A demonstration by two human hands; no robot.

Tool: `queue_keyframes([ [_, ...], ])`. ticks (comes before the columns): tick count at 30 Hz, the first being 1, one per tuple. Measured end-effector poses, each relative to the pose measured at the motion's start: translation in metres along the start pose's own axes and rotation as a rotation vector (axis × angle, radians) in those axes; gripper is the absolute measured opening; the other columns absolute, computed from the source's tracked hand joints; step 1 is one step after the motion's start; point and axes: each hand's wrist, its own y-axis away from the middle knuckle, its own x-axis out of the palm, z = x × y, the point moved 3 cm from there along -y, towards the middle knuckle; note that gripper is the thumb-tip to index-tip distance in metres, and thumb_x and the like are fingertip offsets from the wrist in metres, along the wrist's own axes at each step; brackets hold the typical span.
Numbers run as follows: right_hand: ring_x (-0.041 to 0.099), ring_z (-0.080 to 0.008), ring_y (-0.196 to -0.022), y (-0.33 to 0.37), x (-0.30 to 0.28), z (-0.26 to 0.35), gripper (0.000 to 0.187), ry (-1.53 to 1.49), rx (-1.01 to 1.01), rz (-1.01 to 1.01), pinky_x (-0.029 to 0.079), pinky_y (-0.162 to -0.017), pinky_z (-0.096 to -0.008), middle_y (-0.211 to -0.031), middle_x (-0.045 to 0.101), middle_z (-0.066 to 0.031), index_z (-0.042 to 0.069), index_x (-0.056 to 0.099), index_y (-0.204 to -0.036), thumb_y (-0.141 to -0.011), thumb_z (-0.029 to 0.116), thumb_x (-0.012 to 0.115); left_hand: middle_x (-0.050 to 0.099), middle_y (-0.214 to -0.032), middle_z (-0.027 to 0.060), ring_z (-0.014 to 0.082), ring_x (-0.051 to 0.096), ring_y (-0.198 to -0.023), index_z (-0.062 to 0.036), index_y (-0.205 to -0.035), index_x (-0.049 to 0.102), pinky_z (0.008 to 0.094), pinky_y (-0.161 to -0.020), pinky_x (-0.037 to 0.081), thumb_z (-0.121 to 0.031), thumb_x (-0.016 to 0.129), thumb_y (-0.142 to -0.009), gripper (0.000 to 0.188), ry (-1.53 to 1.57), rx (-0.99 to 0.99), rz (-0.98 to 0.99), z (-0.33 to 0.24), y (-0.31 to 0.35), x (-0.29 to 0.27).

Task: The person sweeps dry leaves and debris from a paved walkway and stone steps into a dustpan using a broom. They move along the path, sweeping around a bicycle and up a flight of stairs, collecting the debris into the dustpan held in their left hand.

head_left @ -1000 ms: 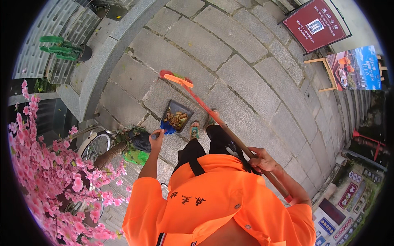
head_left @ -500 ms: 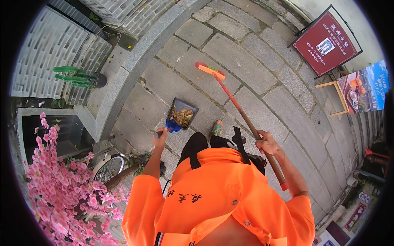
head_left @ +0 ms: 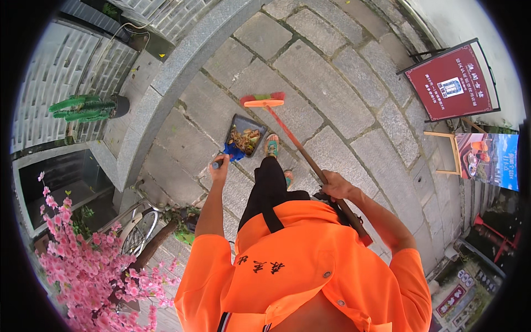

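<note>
My left hand (head_left: 219,169) is closed round the grey-ended handle of a dark dustpan (head_left: 260,125), with something blue where handle and pan meet. Dry leaves and litter (head_left: 243,139) lie heaped in the pan, in front of my feet. In my right hand (head_left: 336,185) is the brown wooden stick of a long broom (head_left: 301,150). Its orange head (head_left: 264,103), with red and green bristles, is beyond the dustpan and apart from it; I cannot tell whether the bristles touch the stone.
Stone paving (head_left: 332,149) runs ahead, bordered on the left by a raised kerb (head_left: 166,83). A potted cactus (head_left: 83,108), pink blossom (head_left: 88,265) and a bicycle wheel (head_left: 141,229) are on the left. At right stand a red sign board (head_left: 451,83) and a picture board on an easel (head_left: 489,160).
The broom head has swung left and its stick has shifted with my right hand. One foot has stepped forward beside the dustpan. The dustpan stays in my left hand.
</note>
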Motion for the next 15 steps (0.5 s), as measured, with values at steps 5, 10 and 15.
queue_keyframes([
  [5,0.048,-0.0113,-0.041,0.063,-0.072,0.018,0.055,-0.604,0.144,0.204,0.037,-0.038,-0.0256,-0.055,0.049,-0.0036,-0.008,0.045,-0.124,-0.071,0.003,0.056,0.059,-0.075,0.0004,0.0086,0.052,-0.065,-0.0044,-0.075,0.062,0.0243,-0.059,0.043,-0.015,0.072,-0.078,0.014,0.073,-0.1,-0.01,-0.026,-0.026,0.01],
  [10,0.05,-0.0123,-0.042,0.078,-0.115,0.058,0.056,-0.682,0.181,0.1,0.037,-0.038,-0.0252,-0.056,0.053,-0.0059,-0.008,0.041,-0.127,-0.072,0.0,0.054,0.055,-0.064,0.0013,0.0081,0.048,-0.054,-0.0045,-0.077,0.059,0.0237,-0.048,0.038,-0.017,0.068,-0.081,0.016,0.057,-0.182,0.03,-0.072,-0.056,0.033],
  [15,0.048,-0.0112,-0.042,0.041,-0.176,0.067,0.056,-0.751,0.129,-0.012,0.036,-0.038,-0.024,-0.059,0.053,-0.0052,-0.004,0.042,-0.127,-0.073,-0.002,0.054,0.056,-0.066,0.0033,0.0086,0.049,-0.053,-0.0043,-0.077,0.059,0.0233,-0.047,0.039,-0.017,0.068,-0.081,0.016,0.048,-0.197,0.008,-0.113,-0.101,0.066],
])
